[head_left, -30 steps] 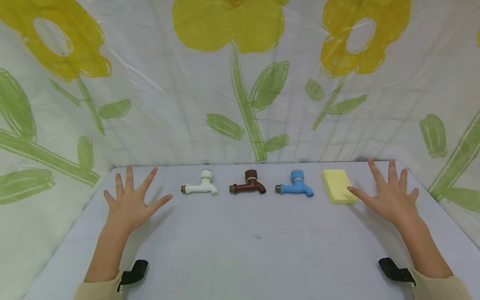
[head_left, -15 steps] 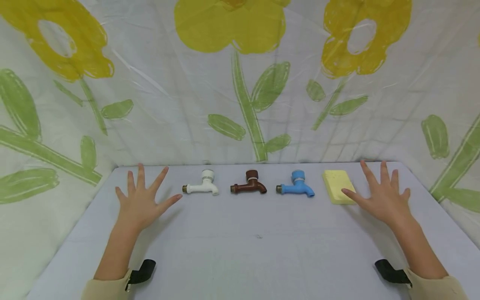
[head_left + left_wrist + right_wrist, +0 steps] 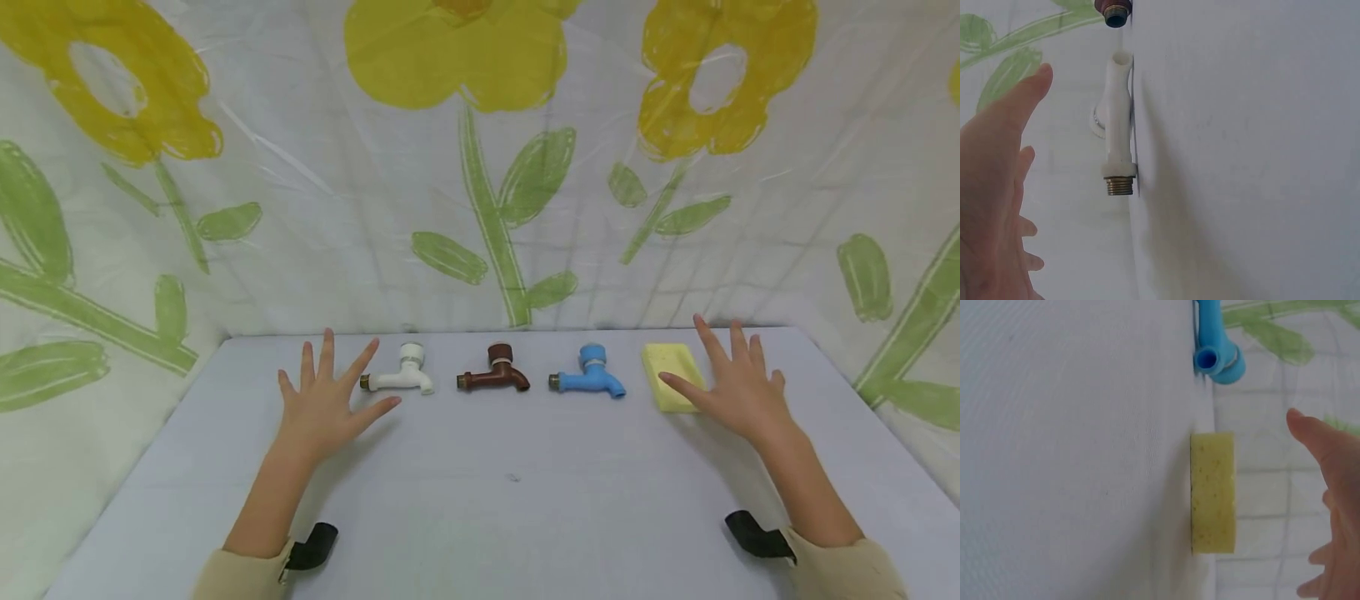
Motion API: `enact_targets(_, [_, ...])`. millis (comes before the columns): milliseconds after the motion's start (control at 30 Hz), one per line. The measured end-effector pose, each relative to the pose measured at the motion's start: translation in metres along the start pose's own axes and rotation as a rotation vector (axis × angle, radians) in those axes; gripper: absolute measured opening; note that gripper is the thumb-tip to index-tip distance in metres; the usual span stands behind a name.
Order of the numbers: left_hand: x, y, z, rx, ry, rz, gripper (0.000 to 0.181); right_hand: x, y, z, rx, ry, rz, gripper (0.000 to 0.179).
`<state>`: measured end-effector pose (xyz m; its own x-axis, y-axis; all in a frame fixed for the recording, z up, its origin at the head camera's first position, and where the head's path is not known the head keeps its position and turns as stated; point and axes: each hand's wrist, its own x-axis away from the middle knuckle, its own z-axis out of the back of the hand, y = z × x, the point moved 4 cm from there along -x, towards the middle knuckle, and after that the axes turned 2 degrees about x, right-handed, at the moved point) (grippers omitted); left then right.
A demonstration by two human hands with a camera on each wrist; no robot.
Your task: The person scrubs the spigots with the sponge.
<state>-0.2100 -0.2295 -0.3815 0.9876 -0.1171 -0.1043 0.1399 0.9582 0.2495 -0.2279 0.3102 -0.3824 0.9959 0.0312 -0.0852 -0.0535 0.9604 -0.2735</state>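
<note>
My left hand (image 3: pixel 318 414), fingers spread, hovers above the table at the near left of a white plastic tap (image 3: pixel 401 371); the left wrist view shows it apart from that tap's threaded brass end (image 3: pixel 1120 185). A brown tap (image 3: pixel 493 369) lies in the middle of the row, and a blue tap (image 3: pixel 588 372) to its right. At the right end sits a yellow sponge (image 3: pixel 667 354). Over the sponge's right part, my right hand (image 3: pixel 746 396) is held with fingers spread, its thumb covering some of it in the head view. Between hand and sponge (image 3: pixel 1213 494) the right wrist view shows a gap.
The white-covered table (image 3: pixel 480 508) stretches in front of the row. Behind it rises a white curtain (image 3: pixel 322 250) painted with yellow flowers and green leaves. Black wrist mounts (image 3: pixel 313 546) are strapped at both beige sleeves (image 3: pixel 243 575).
Both hands have drifted inward: the left hand to the right, toward the white tap, and the right hand to the left, further over the sponge. Taps and sponge stay in place.
</note>
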Motion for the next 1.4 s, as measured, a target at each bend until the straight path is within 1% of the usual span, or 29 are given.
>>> enact_targets(167, [-0.003, 0.011, -0.003, 0.011, 0.0, -0.022, 0.09, -0.008, -0.01, 0.0, -0.012, -0.029, 0.009, 0.107])
enact_targets(300, [-0.009, 0.021, -0.008, 0.024, -0.008, -0.042, 0.089, -0.013, -0.016, 0.0, -0.019, -0.041, 0.011, 0.107])
enact_targets(400, [-0.014, 0.03, -0.011, 0.035, -0.017, -0.055, 0.089, -0.016, -0.018, 0.0, -0.021, -0.046, 0.008, 0.108])
enact_targets(567, [-0.023, 0.048, -0.014, 0.052, -0.014, -0.091, 0.088, -0.02, -0.022, 0.0, -0.031, -0.04, 0.005, 0.108])
enact_targets(867, [-0.037, 0.093, -0.019, 0.096, 0.001, -0.165, 0.084, -0.027, -0.028, 0.0, -0.064, -0.052, -0.008, 0.106])
enact_targets(1167, [-0.045, 0.14, -0.028, 0.168, 0.027, -0.274, 0.069, -0.024, -0.026, -0.002, -0.081, -0.063, -0.021, 0.105])
enact_targets(1300, [-0.048, 0.16, -0.034, 0.209, 0.019, -0.32, 0.067, -0.024, -0.025, -0.004, -0.092, -0.068, -0.023, 0.105])
enact_targets(1400, [-0.051, 0.174, -0.039, 0.217, 0.007, -0.349, 0.066, -0.025, -0.025, -0.006, -0.098, -0.068, -0.022, 0.105])
